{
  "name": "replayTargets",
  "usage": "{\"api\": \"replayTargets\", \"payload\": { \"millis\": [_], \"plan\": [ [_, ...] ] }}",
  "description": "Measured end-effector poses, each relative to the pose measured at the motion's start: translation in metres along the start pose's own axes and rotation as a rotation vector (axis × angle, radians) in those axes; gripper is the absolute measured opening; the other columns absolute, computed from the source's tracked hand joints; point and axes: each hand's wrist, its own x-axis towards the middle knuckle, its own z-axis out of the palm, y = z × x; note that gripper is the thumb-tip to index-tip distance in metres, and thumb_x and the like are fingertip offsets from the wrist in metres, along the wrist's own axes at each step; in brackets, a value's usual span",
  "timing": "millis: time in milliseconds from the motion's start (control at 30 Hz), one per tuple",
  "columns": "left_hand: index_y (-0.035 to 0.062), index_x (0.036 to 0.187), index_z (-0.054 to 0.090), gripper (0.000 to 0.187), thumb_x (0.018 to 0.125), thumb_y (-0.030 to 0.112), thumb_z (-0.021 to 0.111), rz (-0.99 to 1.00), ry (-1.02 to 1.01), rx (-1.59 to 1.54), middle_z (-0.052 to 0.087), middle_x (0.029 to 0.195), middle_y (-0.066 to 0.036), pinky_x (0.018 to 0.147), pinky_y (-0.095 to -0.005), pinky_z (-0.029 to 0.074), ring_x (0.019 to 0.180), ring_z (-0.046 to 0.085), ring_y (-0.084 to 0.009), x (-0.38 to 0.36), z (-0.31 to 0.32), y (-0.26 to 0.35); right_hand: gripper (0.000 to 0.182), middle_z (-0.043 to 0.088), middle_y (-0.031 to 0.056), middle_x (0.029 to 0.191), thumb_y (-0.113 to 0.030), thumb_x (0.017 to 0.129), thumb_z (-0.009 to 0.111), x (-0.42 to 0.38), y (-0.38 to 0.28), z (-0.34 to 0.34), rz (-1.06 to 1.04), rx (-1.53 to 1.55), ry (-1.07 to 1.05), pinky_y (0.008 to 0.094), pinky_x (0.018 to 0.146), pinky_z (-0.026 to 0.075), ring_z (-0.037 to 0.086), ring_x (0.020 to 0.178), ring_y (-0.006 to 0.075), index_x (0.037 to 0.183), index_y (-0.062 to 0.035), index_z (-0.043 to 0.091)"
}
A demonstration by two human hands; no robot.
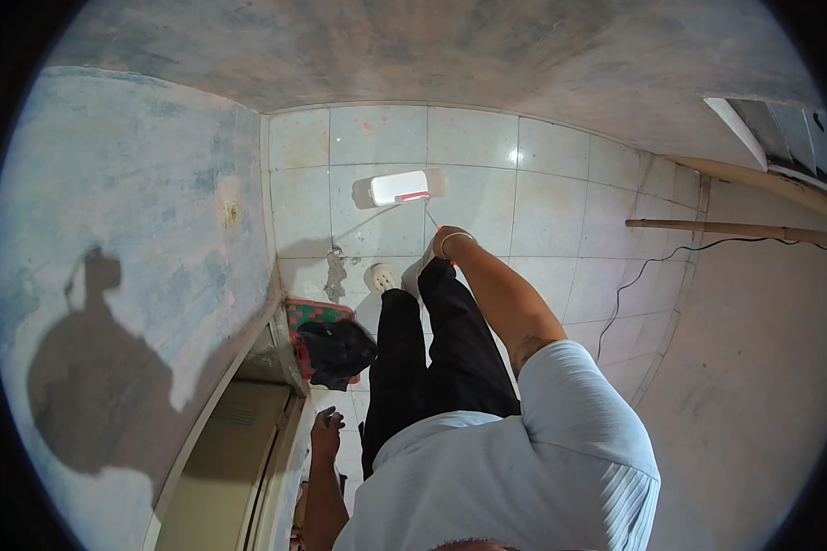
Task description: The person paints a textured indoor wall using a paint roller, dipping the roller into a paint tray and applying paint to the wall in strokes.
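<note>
My right hand (450,242) is closed round the red handle of a paint roller (400,187), arm stretched forward. The roller's head is white with a pinkish-red strip along its near edge, and a thin metal rod runs from it to my fist. Over the pale floor tiles (469,216) the head casts shadows on both sides. My left hand (326,430) hangs low beside my left leg, fingers loosely bent and apart, with nothing visible in it. Dark cloth (338,351) lies ahead of that hand on a red and green mat (308,318).
A patchy blue-grey wall (138,174) rises at left, with a wall socket (231,215) and a doorway (225,450). Another wall (432,55) closes the far side. To the right are a wooden pole (708,226) and a black cable (648,262).
</note>
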Motion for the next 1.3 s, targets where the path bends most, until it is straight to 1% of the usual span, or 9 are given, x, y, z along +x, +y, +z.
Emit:
{"api": "replayTargets", "payload": {
  "millis": [367, 433, 533, 633, 700, 733, 933, 1000, 1300],
  "plan": [
    [0.0027, 0.127, 0.049, 0.042, 0.092, 0.026, 0.053, 0.010, -0.007, -0.002, 0.065, 0.105, -0.011, 0.073, -0.0302, 0.045, 0.088, 0.063, -0.0170, 0.002, 0.012, -0.006, 0.019, 0.067, 0.0217, 0.082, -0.006, 0.077, 0.059, -0.025, 0.008, -0.008, 0.078, 0.203, -0.007, 0.0427, 0.059, 0.052, 0.066, 0.067, 0.0286, 0.090, 0.0050, 0.068],
    [-0.0038, 0.123, 0.051, 0.040, 0.091, 0.019, 0.056, -0.001, 0.027, -0.054, 0.064, 0.100, -0.015, 0.079, -0.0304, 0.048, 0.085, 0.063, -0.0187, -0.004, 0.018, 0.007, 0.020, 0.068, 0.0211, 0.083, -0.007, 0.077, 0.060, -0.006, 0.011, 0.005, 0.089, 0.215, -0.009, 0.0426, 0.060, 0.052, 0.066, 0.068, 0.0287, 0.091, 0.0044, 0.068],
    [0.0039, 0.127, 0.050, 0.041, 0.092, 0.025, 0.053, 0.010, -0.013, 0.005, 0.065, 0.104, -0.010, 0.074, -0.0303, 0.045, 0.088, 0.063, -0.0166, -0.004, 0.016, -0.001, 0.021, 0.068, 0.0197, 0.085, -0.009, 0.078, 0.061, 0.001, 0.008, 0.016, -0.069, -0.058, 0.100, 0.0422, 0.063, 0.053, 0.067, 0.071, 0.0287, 0.093, 0.0031, 0.068],
    [-0.0029, 0.124, 0.051, 0.040, 0.091, 0.019, 0.056, 0.025, 0.020, -0.062, 0.064, 0.100, -0.015, 0.078, -0.0301, 0.048, 0.085, 0.063, -0.0192, -0.009, 0.014, -0.003, 0.021, 0.069, 0.0186, 0.087, -0.009, 0.078, 0.062, -0.025, -0.002, 0.010, -0.008, 0.001, 0.014, 0.0411, 0.065, 0.053, 0.068, 0.074, 0.0288, 0.094, 0.0017, 0.069],
    [-0.0030, 0.124, 0.051, 0.040, 0.091, 0.019, 0.056, 0.019, 0.024, -0.054, 0.064, 0.100, -0.015, 0.078, -0.0301, 0.048, 0.085, 0.064, -0.0195, -0.007, 0.012, -0.006, 0.030, 0.066, 0.0156, 0.114, -0.007, 0.079, 0.058, -0.045, -0.005, -0.004, 0.050, -0.048, -0.052, 0.0429, 0.082, 0.053, 0.064, 0.104, 0.0301, 0.107, -0.0052, 0.069],
    [-0.0031, 0.123, 0.051, 0.040, 0.091, 0.019, 0.056, 0.012, 0.031, -0.047, 0.064, 0.100, -0.015, 0.078, -0.0301, 0.049, 0.085, 0.064, -0.0198, -0.006, 0.012, -0.009, 0.030, 0.066, 0.0156, 0.114, -0.007, 0.079, 0.058, -0.049, -0.002, -0.005, 0.056, -0.049, -0.046, 0.0429, 0.082, 0.053, 0.064, 0.104, 0.0301, 0.107, -0.0052, 0.069],
    [-0.0032, 0.123, 0.052, 0.040, 0.090, 0.020, 0.056, 0.021, 0.014, -0.035, 0.064, 0.100, -0.015, 0.079, -0.0310, 0.049, 0.083, 0.064, -0.0202, 0.001, 0.016, -0.009, 0.024, 0.070, 0.0187, 0.093, -0.004, 0.081, 0.052, -0.076, 0.012, -0.019, 0.089, 0.190, 0.016, 0.0402, 0.069, 0.055, 0.070, 0.079, 0.0273, 0.095, 0.0052, 0.069],
    [-0.0032, 0.123, 0.052, 0.040, 0.091, 0.020, 0.056, 0.026, 0.015, -0.020, 0.064, 0.100, -0.015, 0.079, -0.0310, 0.049, 0.084, 0.064, -0.0201, 0.001, 0.017, -0.004, 0.022, 0.066, 0.0203, 0.077, -0.006, 0.080, 0.052, -0.073, 0.018, -0.030, 0.024, 0.244, 0.062, 0.0424, 0.053, 0.051, 0.064, 0.061, 0.0291, 0.088, 0.0063, 0.067],
    [-0.0030, 0.123, 0.051, 0.040, 0.091, 0.020, 0.056, 0.011, 0.031, -0.011, 0.064, 0.101, -0.015, 0.079, -0.0310, 0.049, 0.086, 0.064, -0.0198, 0.001, 0.012, -0.006, 0.031, 0.065, 0.0175, 0.076, -0.007, 0.083, 0.042, -0.025, 0.010, -0.070, 0.111, 0.081, -0.044, 0.0397, 0.053, 0.051, 0.063, 0.059, 0.0248, 0.099, 0.0068, 0.063]
  ]
}}
